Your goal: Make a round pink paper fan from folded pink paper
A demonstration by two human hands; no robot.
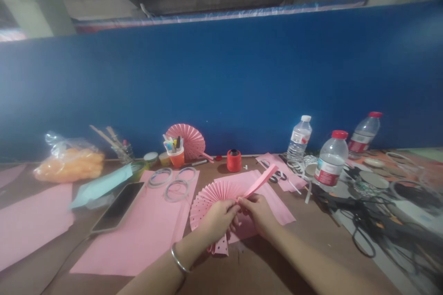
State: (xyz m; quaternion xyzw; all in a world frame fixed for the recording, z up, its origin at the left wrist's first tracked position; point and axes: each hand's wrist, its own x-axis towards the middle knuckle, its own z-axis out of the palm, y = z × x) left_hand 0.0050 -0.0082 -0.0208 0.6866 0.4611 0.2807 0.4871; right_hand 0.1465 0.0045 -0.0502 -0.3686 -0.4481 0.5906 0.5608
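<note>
A pink pleated paper fan (pixel 202 203) with dark dots is spread in front of me. My left hand (pixel 223 216) is closed on its gathered centre, fingers pinched over the folds. My right hand (pixel 258 214) pinches the base of a pink folded paper strip (pixel 261 180) that slants up to the right from the fan's centre. The fingertips of both hands nearly meet there, and the exact joint is hidden by them. Under the fan and hands lie pink paper sheets (pixel 282 207).
Behind stand another pink fan (pixel 189 140), a cup of pens (pixel 176 156) and a red round container (pixel 234 161). Left are tape rolls (pixel 176 190), a phone (pixel 119 207) and a bag of orange stuff (pixel 69 163). Water bottles (pixel 330 161) and tangled black cables (pixel 363 221) crowd the right.
</note>
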